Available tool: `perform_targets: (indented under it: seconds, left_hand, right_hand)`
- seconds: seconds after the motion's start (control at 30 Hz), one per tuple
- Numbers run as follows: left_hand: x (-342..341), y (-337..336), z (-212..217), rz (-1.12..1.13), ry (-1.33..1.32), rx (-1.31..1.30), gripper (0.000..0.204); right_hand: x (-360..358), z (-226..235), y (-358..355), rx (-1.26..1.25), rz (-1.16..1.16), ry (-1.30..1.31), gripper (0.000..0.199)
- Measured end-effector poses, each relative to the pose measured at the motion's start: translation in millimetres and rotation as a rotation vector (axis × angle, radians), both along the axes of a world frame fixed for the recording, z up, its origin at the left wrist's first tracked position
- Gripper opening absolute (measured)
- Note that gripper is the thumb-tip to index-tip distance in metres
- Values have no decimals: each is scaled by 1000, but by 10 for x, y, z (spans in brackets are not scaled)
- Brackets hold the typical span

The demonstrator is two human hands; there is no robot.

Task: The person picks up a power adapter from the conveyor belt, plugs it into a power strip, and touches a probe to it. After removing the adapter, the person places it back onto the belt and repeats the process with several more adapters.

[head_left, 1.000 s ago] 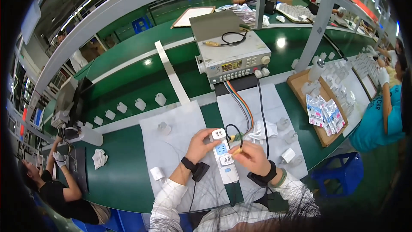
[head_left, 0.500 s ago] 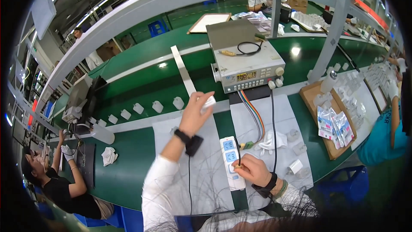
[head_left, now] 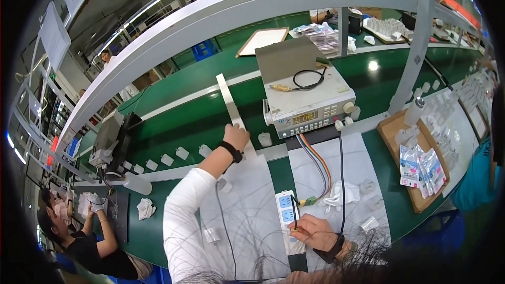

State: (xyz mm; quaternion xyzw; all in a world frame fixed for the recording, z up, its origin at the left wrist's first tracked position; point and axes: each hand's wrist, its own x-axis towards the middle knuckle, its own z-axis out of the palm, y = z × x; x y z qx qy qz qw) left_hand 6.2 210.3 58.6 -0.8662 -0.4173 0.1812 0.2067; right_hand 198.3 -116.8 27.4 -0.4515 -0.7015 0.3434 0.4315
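My left hand (head_left: 236, 135) is stretched over the far green belt beside a pale bar (head_left: 230, 102). Its fingers are curled, and what they may hold is hidden. A white plug-in charger (head_left: 264, 139) stands on the belt just right of it. My right hand (head_left: 313, 231) pinches the brass-coloured end of a black cable (head_left: 294, 215) over a white power strip (head_left: 284, 200) with blue sockets. One charger (head_left: 212, 235) lies on the white sheet (head_left: 247, 221) under my left arm, and another (head_left: 224, 185) lies behind it, partly covered by my sleeve.
A grey bench instrument (head_left: 310, 110) stands ahead, a ribbon of coloured wires (head_left: 317, 158) running from it. Several chargers (head_left: 182, 152) line the belt at left. A cardboard tray (head_left: 389, 137) and white glove (head_left: 339, 194) are at right. A co-worker (head_left: 79, 236) sits at left.
The white charger from my left hand now stands on the belt. That hand has moved left of it. My right hand stays at the power strip. The whole view has shifted slightly.
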Motion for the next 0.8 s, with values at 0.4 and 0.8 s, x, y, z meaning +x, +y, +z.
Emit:
perform_targets:
  seconds: [0.4, 0.8]
  left_hand:
    - [-603, -547, 376, 29, -576, 121, 32]
    - [2, -1949, -579, 216, -1640, -972, 42]
  right_hand:
    - [-15, -21, 20, 27, -24, -68, 21]
    - [-37, -18, 5, 39, -18, -19, 23]
